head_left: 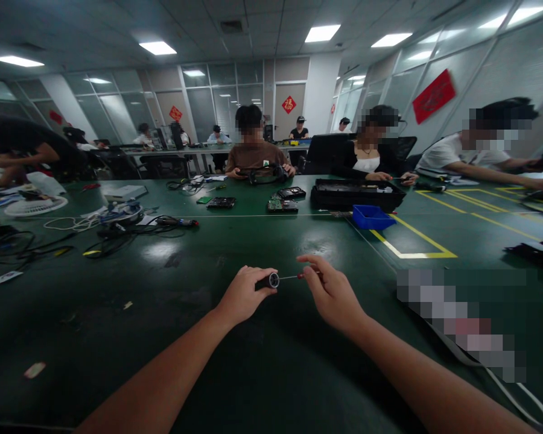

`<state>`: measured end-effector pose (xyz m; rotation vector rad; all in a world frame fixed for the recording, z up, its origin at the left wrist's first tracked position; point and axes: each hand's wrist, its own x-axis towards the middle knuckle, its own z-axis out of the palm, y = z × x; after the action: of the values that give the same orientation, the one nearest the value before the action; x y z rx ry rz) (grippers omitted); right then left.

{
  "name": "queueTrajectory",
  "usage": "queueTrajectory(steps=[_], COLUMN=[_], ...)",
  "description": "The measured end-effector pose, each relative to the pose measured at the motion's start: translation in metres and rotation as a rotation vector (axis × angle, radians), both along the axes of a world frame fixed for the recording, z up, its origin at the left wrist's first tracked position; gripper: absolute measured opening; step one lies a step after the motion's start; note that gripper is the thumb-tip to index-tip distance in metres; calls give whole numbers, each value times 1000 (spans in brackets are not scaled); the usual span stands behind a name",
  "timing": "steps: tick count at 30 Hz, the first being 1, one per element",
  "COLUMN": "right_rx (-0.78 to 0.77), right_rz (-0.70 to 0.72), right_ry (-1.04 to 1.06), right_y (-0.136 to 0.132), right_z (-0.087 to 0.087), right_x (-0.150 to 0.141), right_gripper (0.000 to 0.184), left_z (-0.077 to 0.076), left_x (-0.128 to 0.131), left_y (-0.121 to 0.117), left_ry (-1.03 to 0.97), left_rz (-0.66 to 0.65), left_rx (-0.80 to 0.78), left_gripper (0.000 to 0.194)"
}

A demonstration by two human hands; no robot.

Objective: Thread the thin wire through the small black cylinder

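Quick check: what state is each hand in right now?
Left hand: closed, holding a black cylinder.
Right hand: closed, holding a thin screwdriver.

We are seeing a black cylinder (273,280) rimmed in silvery grey, a tool (290,277) showing red beside its silvery shaft, a dark green tabletop (163,319) bearing yellow and white lines (425,236), a blue bin (373,218) and a brown shirt (252,157).

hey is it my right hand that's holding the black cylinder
No, the left hand holds the black cylinder, its round end showing.
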<state>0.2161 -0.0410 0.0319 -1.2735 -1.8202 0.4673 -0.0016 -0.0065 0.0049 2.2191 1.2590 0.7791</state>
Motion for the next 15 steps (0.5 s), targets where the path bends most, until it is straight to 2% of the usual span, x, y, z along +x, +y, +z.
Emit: queueTrajectory(steps=[3,7,12,15], right_rx=[-20,-50,-96,-118], right_rz=[37,8,11,25], right_ry=[1,31,241,377], right_y=[-1,-2,0,7], right_z=[2,0,-5,-7], right_x=[0,0,-3,-2], right_gripper=[31,31,23,28], left_z=[-1,-1,0,0], left_x=[0,1,0,-2], left_y=[0,0,1,2], left_ry=[5,-2,-24,-51], left_rz=[19,53,114,76], left_rx=[1,10,17,28], left_gripper=[36,37,38,39])
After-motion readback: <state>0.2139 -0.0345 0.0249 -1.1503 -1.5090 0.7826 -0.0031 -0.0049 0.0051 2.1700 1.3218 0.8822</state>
